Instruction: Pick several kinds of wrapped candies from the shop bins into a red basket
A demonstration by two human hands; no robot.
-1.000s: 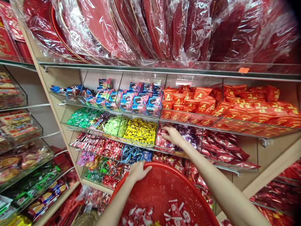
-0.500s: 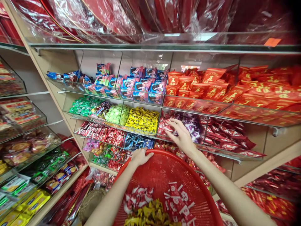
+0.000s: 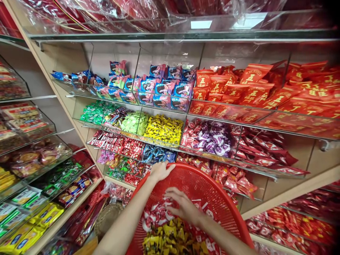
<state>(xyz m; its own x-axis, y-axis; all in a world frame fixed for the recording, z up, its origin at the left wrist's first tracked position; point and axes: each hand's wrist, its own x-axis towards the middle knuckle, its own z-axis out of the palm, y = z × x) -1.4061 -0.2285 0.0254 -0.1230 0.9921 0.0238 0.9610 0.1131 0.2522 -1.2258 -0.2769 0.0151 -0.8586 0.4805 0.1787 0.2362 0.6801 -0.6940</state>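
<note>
My left hand (image 3: 161, 171) is closed over the far rim of a red plastic basket (image 3: 225, 205), its thumb stretched along the edge. Inside the basket, over the sweets, is my right hand (image 3: 183, 205), palm down with fingers apart. Red-and-white wrapped candies (image 3: 157, 215) lie just below its fingertips. Yellow wrapped candies (image 3: 170, 237) fill the near part of the basket, and flat red packets (image 3: 208, 212) lie at the right, partly hidden by my right forearm.
Glass-fronted shelves ahead hold yellow candies (image 3: 164, 129), purple-and-white candies (image 3: 212, 136), red-and-white candies (image 3: 191, 132) and orange-red packets (image 3: 231, 94). Another shelf unit with yellow packs (image 3: 29, 230) stands at the left. A woven basket (image 3: 108, 219) is low beside my left forearm.
My right hand has moved from the red-and-white candies' shelf bin down and back into the red basket. My left hand keeps its hold on the rim.
</note>
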